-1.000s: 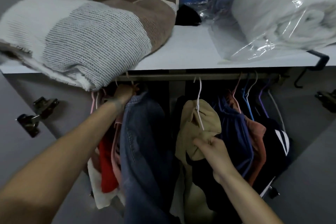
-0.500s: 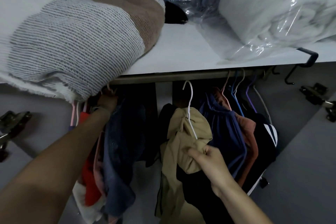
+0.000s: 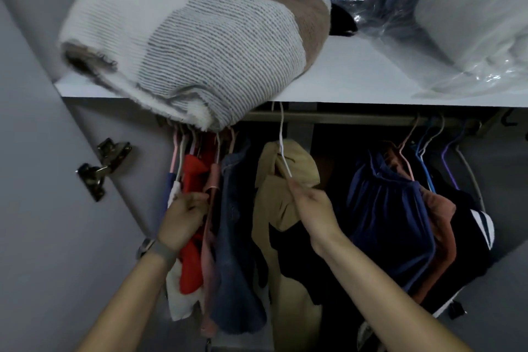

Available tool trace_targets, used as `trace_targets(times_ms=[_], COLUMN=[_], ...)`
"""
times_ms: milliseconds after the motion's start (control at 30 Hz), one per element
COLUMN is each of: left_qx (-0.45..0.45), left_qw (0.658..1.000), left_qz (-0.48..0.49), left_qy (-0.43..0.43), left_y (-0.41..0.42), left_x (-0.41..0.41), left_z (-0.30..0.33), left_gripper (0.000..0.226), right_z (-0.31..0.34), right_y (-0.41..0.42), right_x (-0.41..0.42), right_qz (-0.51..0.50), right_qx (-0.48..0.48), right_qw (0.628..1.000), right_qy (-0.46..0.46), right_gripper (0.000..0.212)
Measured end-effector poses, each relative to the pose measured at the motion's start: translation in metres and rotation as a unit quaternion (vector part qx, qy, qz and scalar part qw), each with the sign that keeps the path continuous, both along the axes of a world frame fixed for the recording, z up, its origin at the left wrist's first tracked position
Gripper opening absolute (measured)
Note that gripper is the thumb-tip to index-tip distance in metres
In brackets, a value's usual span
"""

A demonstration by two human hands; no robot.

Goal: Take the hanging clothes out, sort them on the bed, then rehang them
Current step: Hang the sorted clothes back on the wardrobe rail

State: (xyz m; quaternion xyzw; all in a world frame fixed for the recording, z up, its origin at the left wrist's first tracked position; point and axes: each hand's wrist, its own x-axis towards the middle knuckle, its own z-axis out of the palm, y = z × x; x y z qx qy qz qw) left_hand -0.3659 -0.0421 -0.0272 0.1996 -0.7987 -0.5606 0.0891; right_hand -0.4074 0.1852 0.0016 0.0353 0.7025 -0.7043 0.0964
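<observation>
Clothes hang from a wardrobe rail under a white shelf. On the left hang a red garment, a pink one and a denim piece. In the middle a tan garment hangs on a white hanger. My right hand pinches the white hanger's lower end at the tan garment. My left hand lies against the red and pink clothes with its fingers curled at their edge. A navy garment and rust and black ones hang on the right.
A folded striped knit blanket overhangs the shelf edge above the left hangers. A plastic-wrapped grey bundle lies on the shelf's right. The open grey door with a metal hinge stands on the left.
My left hand has dropped from the hanger hooks near the rail to the red and pink clothes lower down. My right hand stays on the white hanger. The view has shifted.
</observation>
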Motion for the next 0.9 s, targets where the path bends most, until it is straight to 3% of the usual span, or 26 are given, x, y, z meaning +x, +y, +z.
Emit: trace_targets(times_ms=[100, 300, 400, 467, 600, 767, 900], left_qx=[-0.005, -0.099, -0.133, -0.144, -0.142, -0.114, -0.118], left_qw=[1.000, 0.995, 0.990, 0.987, 0.986, 0.993, 0.992], left_qz=[0.002, -0.002, 0.047, 0.071, 0.079, 0.025, -0.029], left_qy=[-0.003, 0.014, 0.019, 0.025, 0.034, 0.022, 0.020], left_y=[0.001, -0.011, -0.027, -0.033, -0.034, -0.018, 0.003], left_x=[0.031, 0.081, 0.094, 0.096, 0.092, 0.074, 0.050], left_z=[-0.004, 0.006, 0.017, 0.023, 0.027, 0.017, 0.014], left_gripper=[0.025, 0.031, 0.029, 0.027, 0.027, 0.029, 0.027], right_z=[0.001, -0.020, -0.057, -0.074, -0.082, -0.077, -0.068], right_y=[-0.041, -0.100, -0.106, -0.105, -0.108, -0.100, -0.053], right_x=[-0.029, -0.095, -0.126, -0.129, -0.129, -0.120, -0.076], right_qz=[-0.019, -0.017, 0.076, 0.105, 0.098, 0.191, 0.306], right_qx=[0.017, 0.120, 0.164, 0.202, 0.265, 0.338, 0.328], right_qw=[0.999, 0.991, 0.984, 0.974, 0.958, 0.920, 0.893], right_qy=[0.041, 0.064, -0.008, -0.010, 0.038, 0.054, 0.049], right_gripper=[0.046, 0.047, 0.024, 0.023, 0.049, 0.041, 0.073])
